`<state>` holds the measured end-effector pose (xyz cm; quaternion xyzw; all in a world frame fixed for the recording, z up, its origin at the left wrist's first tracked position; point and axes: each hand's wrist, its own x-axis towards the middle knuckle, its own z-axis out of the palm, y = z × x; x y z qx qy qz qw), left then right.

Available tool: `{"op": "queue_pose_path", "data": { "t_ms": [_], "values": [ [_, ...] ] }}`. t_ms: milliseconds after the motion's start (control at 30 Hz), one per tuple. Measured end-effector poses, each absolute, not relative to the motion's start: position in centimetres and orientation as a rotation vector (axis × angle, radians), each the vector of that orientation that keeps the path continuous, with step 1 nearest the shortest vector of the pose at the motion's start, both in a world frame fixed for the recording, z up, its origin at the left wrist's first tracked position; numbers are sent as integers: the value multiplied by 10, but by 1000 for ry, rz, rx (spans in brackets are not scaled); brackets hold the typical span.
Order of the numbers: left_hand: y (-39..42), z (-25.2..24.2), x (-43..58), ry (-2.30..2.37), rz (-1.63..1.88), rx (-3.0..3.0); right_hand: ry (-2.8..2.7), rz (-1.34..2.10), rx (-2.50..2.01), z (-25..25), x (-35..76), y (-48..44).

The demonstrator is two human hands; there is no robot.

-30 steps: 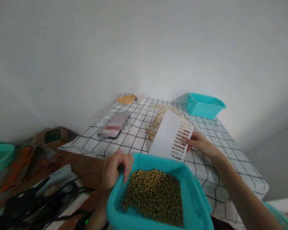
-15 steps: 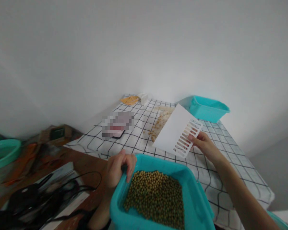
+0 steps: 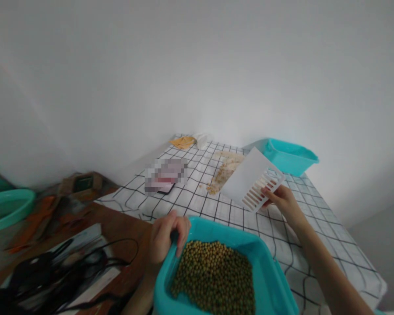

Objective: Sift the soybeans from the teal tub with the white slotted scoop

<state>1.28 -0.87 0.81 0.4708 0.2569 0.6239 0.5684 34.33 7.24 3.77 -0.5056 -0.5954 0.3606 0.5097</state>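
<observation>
My left hand (image 3: 170, 234) is curled over the far left corner of a turquoise plastic tub (image 3: 271, 267), gripping its rim. Inside the tub lies a bed of small round grains (image 3: 216, 273), tan to greenish, that look like beans. My right hand (image 3: 280, 201) pinches a flat white plastic scraper (image 3: 246, 175) by its slotted end. The scraper is tilted above the checked cloth, its plain edge pointing left and down. Beside that edge, a patch of scattered tan crumbs (image 3: 226, 173) lies on the cloth, partly hidden by the scraper.
A white checked cloth (image 3: 190, 199) covers the table. A second turquoise tub (image 3: 290, 157) stands at the back right. A phone (image 3: 166, 179), partly blurred out, lies on the left. Yellow cloth (image 3: 183, 142) rests at the back. Black cables (image 3: 95, 258) and a green basin (image 3: 9, 208) are further left.
The scraper in my right hand has shifted slightly right relative to the crumbs, uncovering more of them. My left hand stays on the tub's rim. The whole view has shifted a little.
</observation>
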Motion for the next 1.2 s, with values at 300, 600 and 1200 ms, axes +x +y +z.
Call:
{"op": "queue_pose_path", "data": {
  "t_ms": [300,600,1200],
  "values": [
    [-8,6,13,583,1477,1098,-1369,737,-1200,42,345,70],
    [-9,6,14,577,1491,1075,-1470,729,-1193,57,326,64],
    [-9,7,16,547,1506,1053,-1886,675,-1108,60,301,94]
  ]
}}
